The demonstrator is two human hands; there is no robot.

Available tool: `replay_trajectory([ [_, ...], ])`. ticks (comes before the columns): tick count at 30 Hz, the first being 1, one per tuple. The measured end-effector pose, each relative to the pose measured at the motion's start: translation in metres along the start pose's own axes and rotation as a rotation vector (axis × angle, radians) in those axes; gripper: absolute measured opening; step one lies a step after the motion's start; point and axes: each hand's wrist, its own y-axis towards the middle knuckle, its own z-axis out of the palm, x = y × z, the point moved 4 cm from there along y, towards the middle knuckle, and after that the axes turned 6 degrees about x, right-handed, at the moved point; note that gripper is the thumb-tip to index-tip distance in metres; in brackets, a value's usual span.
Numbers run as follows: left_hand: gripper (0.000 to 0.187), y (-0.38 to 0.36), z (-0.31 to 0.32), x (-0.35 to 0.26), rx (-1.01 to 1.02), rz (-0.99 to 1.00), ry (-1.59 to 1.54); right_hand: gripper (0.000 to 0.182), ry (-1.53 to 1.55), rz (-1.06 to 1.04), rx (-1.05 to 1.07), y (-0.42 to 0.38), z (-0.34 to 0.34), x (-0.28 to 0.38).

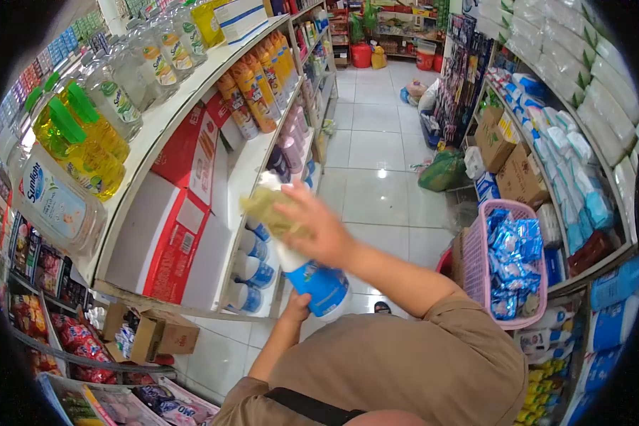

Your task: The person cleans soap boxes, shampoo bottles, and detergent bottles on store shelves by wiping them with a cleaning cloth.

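A white bottle with a blue label point(321, 287) is tilted in front of my body. My left hand point(296, 309) is closed round its lower side. Over the bottle's upper part, my right hand point(319, 231) presses a greenish-yellow cloth point(275, 213); this hand and the cloth are blurred by motion. The bottle's top is mostly hidden behind the cloth. Just left of it, similar white bottles with blue labels point(254, 270) stand on the lower shelf.
Shelves at left hold Sunlight bottles point(53, 195), orange spray cans point(252, 89) and a red-and-white carton point(179, 248). A pink basket point(481, 266) of blue packets stands at right. An open cardboard box point(145, 337) lies lower left. The tiled aisle point(376, 192) runs ahead.
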Motion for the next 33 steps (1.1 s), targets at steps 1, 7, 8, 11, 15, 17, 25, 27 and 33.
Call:
replay_trajectory([
  [1, 0.092, 0.004, -0.001, 0.0, -0.082, 0.033, -0.083, 0.044, -0.051, -0.007, 0.13, -0.014, 0.015, -0.002],
  [7, 0.098, 0.035, 0.019, -0.03, -0.216, 0.193, -0.105, 0.052, 0.024, -0.057, 0.308, -0.074, 0.012, -0.021],
  [8, 0.097, 0.04, 0.026, -0.034, -0.177, 0.231, -0.076, 0.054, 0.06, -0.063, 0.278, -0.072, 0.003, -0.03],
  [11, 0.098, 0.047, 0.048, -0.037, -0.108, 0.153, -0.056, 0.055, 0.208, -0.049, 0.119, -0.035, -0.031, -0.037],
  [15, 0.1, 0.051, 0.065, -0.023, -0.112, 0.092, -0.007, 0.057, 0.106, -0.08, 0.027, 0.007, -0.072, -0.036],
  [17, 0.098, 0.055, 0.072, -0.026, -0.131, 0.15, 0.0, 0.061, 0.08, -0.177, 0.154, 0.001, -0.075, -0.03],
  [25, 0.105, 0.056, 0.095, -0.085, -0.197, 0.432, 0.192, 0.054, 0.392, -0.099, 0.099, -0.049, -0.055, -0.044],
  [27, 0.106, 0.045, 0.094, -0.073, -0.169, 0.347, 0.27, 0.053, 0.481, -0.065, 0.046, -0.033, -0.069, -0.043],
  [33, 0.109, 0.04, 0.088, -0.046, -0.208, 0.154, 0.295, 0.057, 0.169, -0.164, -0.017, -0.014, -0.084, -0.026],
])
